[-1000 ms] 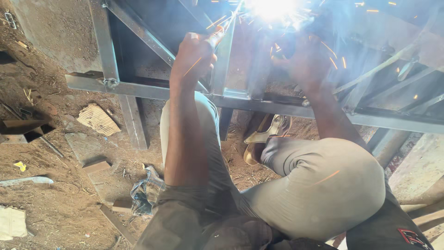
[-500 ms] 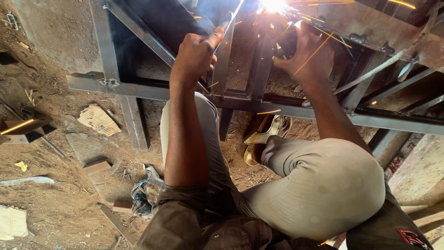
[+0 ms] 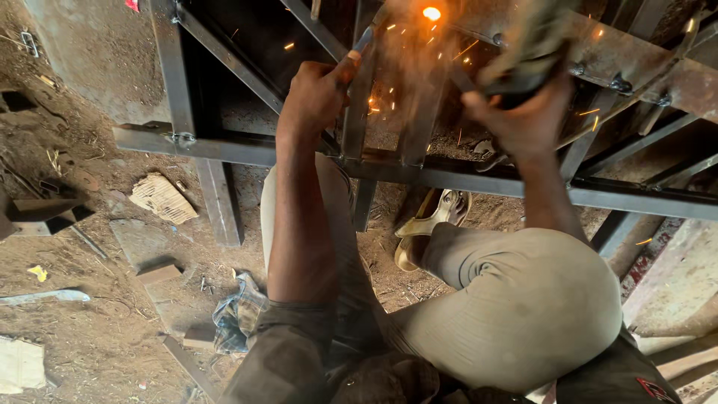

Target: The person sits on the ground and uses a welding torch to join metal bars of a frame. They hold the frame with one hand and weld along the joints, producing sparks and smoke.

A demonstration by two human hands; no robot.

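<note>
While sparks flew from a glowing spot (image 3: 431, 13) on the steel frame (image 3: 419, 170), the left hand (image 3: 318, 93) was clenched around a thin rod (image 3: 362, 41) whose tip pointed toward that spot. To the right of the glow, the right hand (image 3: 523, 112) gripped a dark, blurred tool (image 3: 523, 52) above the frame's long rail. Below the rail, a sandal (image 3: 430, 224) rested on the dirt.

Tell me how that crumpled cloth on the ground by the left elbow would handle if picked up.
The crumpled cloth lies in loose folds on the dirt, so it would probably hang floppy and feel light. It seems unlikely to roll or slip. It may shed grit, since debris lies around it.
</note>
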